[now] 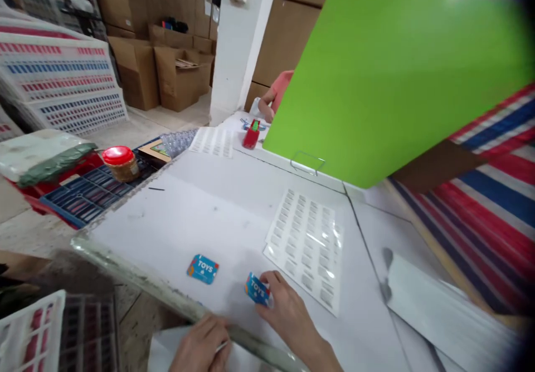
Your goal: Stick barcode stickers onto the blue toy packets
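Observation:
A blue card marked TOYS (pixel 258 288) is pinched between the thumb and fingers of my right hand (pixel 288 311), just above the white tabletop. To its left, a second blue TOYS card (pixel 203 268) lies flat near the table's front edge. My left hand (pixel 203 345) is at that edge, its fingers curled together around a thin pale item that is too small to name. Right of the cards lie sheets of small printed labels (pixel 307 244), beside my right hand but apart from it.
A large green board (pixel 388 77) stands over the table's far right, near a person in a striped shirt (pixel 497 177). A red tape dispenser (pixel 251 135), another label sheet (pixel 213 141) and white sheets (pixel 443 311) lie around. A red-lidded jar (pixel 121 163) sits on crates at left.

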{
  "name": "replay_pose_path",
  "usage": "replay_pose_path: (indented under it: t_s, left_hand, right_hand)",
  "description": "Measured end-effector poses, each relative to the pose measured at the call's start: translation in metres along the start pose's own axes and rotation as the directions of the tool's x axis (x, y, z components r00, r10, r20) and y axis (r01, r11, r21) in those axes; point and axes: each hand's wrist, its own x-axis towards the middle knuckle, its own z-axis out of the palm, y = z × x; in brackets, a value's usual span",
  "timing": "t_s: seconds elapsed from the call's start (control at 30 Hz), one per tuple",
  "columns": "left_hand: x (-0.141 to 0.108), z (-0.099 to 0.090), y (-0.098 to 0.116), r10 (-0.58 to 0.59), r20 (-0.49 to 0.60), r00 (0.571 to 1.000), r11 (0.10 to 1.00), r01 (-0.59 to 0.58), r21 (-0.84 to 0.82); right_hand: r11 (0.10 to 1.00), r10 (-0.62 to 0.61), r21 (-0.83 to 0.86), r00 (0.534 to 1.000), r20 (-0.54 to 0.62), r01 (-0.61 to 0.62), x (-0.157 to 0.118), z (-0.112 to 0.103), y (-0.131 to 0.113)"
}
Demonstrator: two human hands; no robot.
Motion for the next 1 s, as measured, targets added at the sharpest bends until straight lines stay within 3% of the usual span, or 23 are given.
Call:
replay_pose_path:
  t_s: [0.17, 0.4, 0.67, 0.77, 0.9, 1.0]
  left_hand:
    - [0.018, 0.015, 0.025, -0.019, 0.113, 0.993, 0.998, 0.026, -0.057]
    - [0.028, 0.031, 0.04, -0.053, 0.245, 0.968, 0.998, 0.046, 0.032]
    - [0.024, 0.026, 0.045, -0.068, 0.227, 0.971, 0.995, 0.049, 0.089]
    - [0.031, 0.027, 0.045, -0.014, 0.253, 0.967, 0.989, -0.025, 0.149]
    - [0.048, 0.037, 0.041, 0.055, 0.402, 0.914, 0.955, -0.165, 0.245]
    - [0.053, 0.045, 0.035, 0.045, 0.459, 0.887, 0.937, -0.197, 0.289]
  right_hand:
    - [0.995, 0.049, 0.089, 0.998, -0.051, -0.044, -0.019, -0.002, 0.021]
    - [0.983, 0.005, 0.181, 0.994, -0.107, 0.015, -0.031, -0.006, 0.027]
    - [0.989, 0.026, 0.148, 0.988, -0.152, -0.003, -0.048, -0.01, 0.049]
    - [0.991, 0.059, 0.127, 0.985, -0.161, -0.038, -0.058, -0.012, 0.067]
    - [0.991, 0.076, 0.125, 0.985, -0.156, -0.057, -0.068, -0.012, 0.091]
    - [0.988, 0.062, 0.147, 0.986, -0.154, -0.039, -0.072, -0.011, 0.102]
